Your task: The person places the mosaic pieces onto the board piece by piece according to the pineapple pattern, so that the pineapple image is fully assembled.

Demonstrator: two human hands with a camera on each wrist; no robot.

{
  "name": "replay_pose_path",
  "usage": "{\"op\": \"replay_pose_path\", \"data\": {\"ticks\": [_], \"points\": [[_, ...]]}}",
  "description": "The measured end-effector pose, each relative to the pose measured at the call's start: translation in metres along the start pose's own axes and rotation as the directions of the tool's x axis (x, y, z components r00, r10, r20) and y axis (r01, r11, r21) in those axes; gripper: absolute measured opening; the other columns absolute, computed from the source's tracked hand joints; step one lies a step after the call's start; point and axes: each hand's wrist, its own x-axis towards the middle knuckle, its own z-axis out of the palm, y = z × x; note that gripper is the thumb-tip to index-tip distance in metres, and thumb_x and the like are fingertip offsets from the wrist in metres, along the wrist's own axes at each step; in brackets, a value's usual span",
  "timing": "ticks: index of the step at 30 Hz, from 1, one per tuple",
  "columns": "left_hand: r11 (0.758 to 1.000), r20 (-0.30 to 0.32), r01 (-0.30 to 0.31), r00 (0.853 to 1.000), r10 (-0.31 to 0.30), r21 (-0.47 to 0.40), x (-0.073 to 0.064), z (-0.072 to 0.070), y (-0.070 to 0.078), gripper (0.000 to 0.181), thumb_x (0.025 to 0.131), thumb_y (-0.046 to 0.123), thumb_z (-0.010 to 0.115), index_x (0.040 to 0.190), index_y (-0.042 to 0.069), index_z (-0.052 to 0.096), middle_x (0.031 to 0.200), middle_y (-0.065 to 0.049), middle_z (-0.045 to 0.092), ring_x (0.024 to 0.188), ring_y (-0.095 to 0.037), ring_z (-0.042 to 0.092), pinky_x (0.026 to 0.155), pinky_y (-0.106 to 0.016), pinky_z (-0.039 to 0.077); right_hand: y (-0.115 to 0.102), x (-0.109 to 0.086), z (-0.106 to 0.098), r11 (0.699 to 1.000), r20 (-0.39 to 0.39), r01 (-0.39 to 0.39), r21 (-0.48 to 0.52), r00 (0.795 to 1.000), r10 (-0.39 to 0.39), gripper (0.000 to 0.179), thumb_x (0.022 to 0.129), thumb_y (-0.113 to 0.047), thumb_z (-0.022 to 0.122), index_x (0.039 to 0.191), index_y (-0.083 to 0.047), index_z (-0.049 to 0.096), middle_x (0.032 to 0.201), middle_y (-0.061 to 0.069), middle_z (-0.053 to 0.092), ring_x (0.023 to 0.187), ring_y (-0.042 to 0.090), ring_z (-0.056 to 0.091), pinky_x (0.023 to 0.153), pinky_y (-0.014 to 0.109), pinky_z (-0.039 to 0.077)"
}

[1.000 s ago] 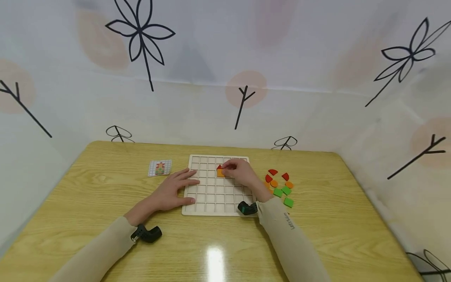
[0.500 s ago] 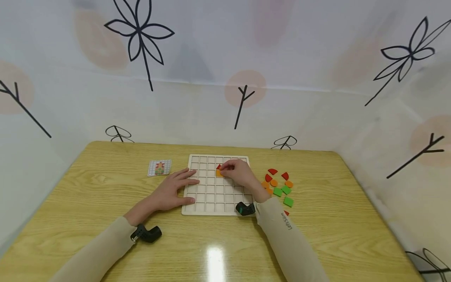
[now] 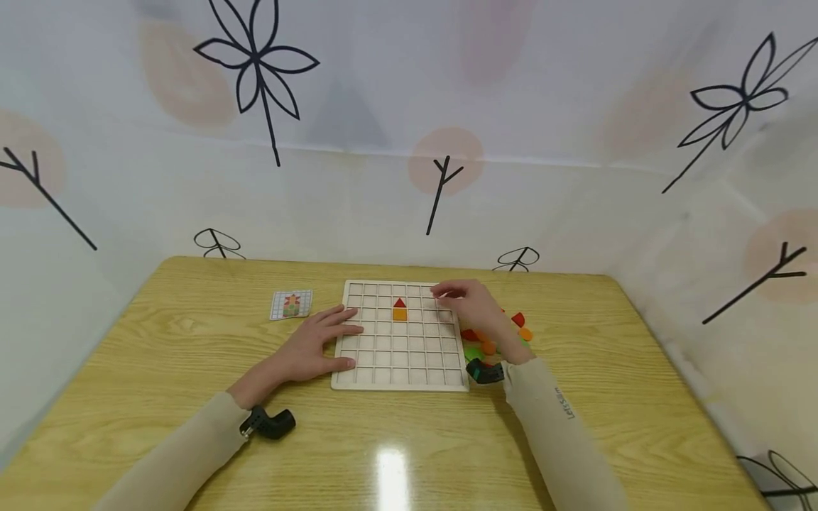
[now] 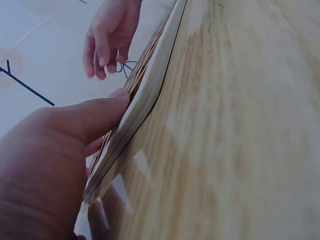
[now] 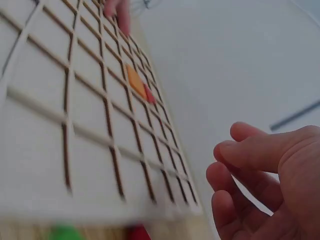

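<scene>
A white grid board (image 3: pixel 399 358) lies on the table, with an orange square (image 3: pixel 400 314) and a red triangle (image 3: pixel 399 303) in neighbouring cells of one column. My left hand (image 3: pixel 314 347) rests on the board's left edge, fingers spread; in the left wrist view its thumb (image 4: pixel 107 112) lies on the rim. Above the board's upper right side is my right hand (image 3: pixel 476 309), its fingers loosely bent and nothing showing between them. In the right wrist view, this right hand (image 5: pixel 260 175) hovers beside the board, thumb near the index finger.
Right of the board lie loose pieces, partly hidden by my right forearm: a red quarter circle (image 3: pixel 518 319), an orange round (image 3: pixel 525 333), a green piece (image 3: pixel 473 353) and others. A small pattern card (image 3: pixel 291 304) lies left of the board. A printed cloth wall (image 3: pixel 358 206) stands behind the table.
My right hand has left the orange square and moved right, toward the loose pieces. The square and triangle now show fully on the board. The left hand stays put.
</scene>
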Motion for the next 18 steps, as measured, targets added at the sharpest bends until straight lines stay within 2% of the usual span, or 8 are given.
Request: {"op": "replay_pose_path", "data": {"ticks": [6,11,15,18], "points": [[1.0,-0.005,-0.007,1.0,0.007,0.006,-0.001,0.0,0.0,0.058,0.089,0.041,0.074,0.139,0.015,0.061,0.157,-0.01,0.038,0.146,-0.038,0.026,0.111,-0.066,0.023,0.03,-0.024,-0.051,0.997,-0.091,0.003,-0.076,0.996,-0.01,0.025,0.101,-0.01,0.059,0.122,-0.002,0.069,0.124,0.017,0.066,0.111,0.034,0.06,0.085,0.04,0.051],[1.0,0.001,-0.002,1.0,0.002,0.004,-0.001,0.0,0.001,0.058,0.089,0.041,0.073,0.14,0.015,0.06,0.157,-0.01,0.037,0.146,-0.038,0.025,0.112,-0.065,0.022,0.059,-0.045,-0.083,0.982,-0.142,-0.062,-0.181,0.989,0.036,0.027,0.101,-0.014,0.059,0.122,0.001,0.068,0.122,0.021,0.065,0.107,0.035,0.059,0.078,0.033,0.05],[1.0,0.008,0.001,1.0,-0.001,0.004,0.0,0.0,0.0,0.059,0.089,0.042,0.073,0.14,0.015,0.06,0.158,-0.01,0.037,0.147,-0.037,0.024,0.112,-0.065,0.021,0.079,-0.055,-0.098,0.978,-0.112,-0.138,-0.158,0.986,0.121,0.035,0.101,-0.02,0.06,0.128,0.002,0.064,0.124,0.022,0.062,0.103,0.031,0.057,0.075,0.029,0.048],[1.0,0.009,0.001,1.0,-0.001,0.006,0.0,0.0,0.0,0.059,0.09,0.042,0.072,0.14,0.016,0.059,0.158,-0.01,0.036,0.147,-0.037,0.024,0.112,-0.065,0.021,0.091,-0.058,-0.102,0.978,-0.061,-0.186,-0.09,0.981,0.181,0.041,0.102,-0.023,0.06,0.134,0.002,0.06,0.132,0.022,0.059,0.11,0.028,0.054,0.084,0.029,0.046]]}}
